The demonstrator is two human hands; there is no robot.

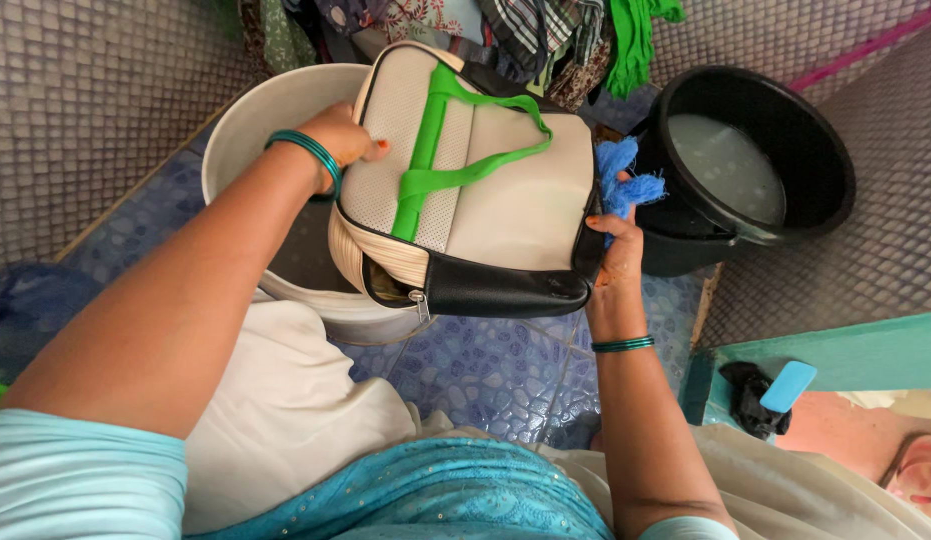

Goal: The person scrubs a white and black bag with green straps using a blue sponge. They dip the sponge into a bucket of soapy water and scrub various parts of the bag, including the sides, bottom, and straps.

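Cloth, turquoise and cream, is lying across the lap nearest the camera, over a blue tiled floor point(485, 360). Both arms are reaching forward, each wearing a green bangle at the wrist. The right hand point(615, 262) is gripping the bag point(505, 200) at its black lower right corner, fingers curled round the edge, and is also pinching a scrap of blue scrubber point(625, 180) against it. The left hand point(343, 135) is clasping the bag's left side, fingers closed over the cream mesh panel. The bag, cream with black trim and green straps point(435, 160), is being held tilted over a white tub point(255, 120); whether it is touching the rim I cannot tell. Its zipper is showing partly open at the lower left. Just right of the bag a black bucket point(775, 110) is standing with cloudy water inside. Beyond the tub a heap of mixed clothes point(465, 25) is piling against the patterned wall. At lower right a light blue brush point(788, 385) is lying on a green ledge.
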